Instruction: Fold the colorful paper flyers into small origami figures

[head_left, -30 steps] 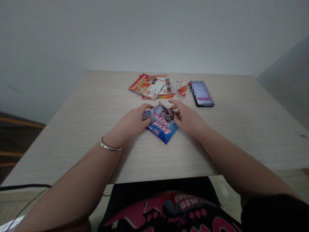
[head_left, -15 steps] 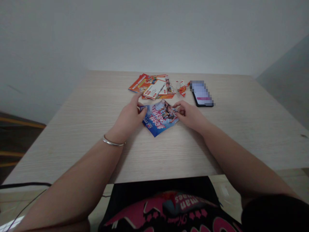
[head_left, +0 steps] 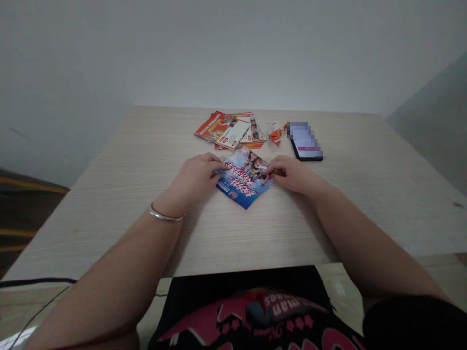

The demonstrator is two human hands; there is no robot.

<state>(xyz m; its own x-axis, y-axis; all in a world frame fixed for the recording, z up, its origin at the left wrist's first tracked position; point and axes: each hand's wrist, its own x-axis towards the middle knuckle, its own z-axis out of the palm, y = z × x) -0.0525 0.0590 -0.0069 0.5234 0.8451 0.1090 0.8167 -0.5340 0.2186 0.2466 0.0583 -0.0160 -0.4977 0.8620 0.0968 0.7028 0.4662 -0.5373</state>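
Observation:
A blue printed leaflet (head_left: 242, 182) with white and red lettering and pictured people lies at an angle just above or on the table, one corner pointing at me. My left hand (head_left: 199, 177), with a silver bangle at the wrist, pinches its left corner. On the opposite side my right hand (head_left: 292, 174) grips the right corner between thumb and fingers. Just beyond its far corner rests a loose pile of orange and white leaflets (head_left: 233, 131).
A crumpled orange and clear wrapper (head_left: 275, 133) lies right of the pile. Beside it is a phone (head_left: 305, 142) with a blurred screen. The pale wooden table (head_left: 120, 194) meets a grey wall (head_left: 233, 53). A black cable (head_left: 40, 280) runs at the lower left.
The blue leaflet has turned slightly and looks flatter, its near corner shifted right. My left index finger, raised before, has come down onto the leaflet. The right hand stays at its corner.

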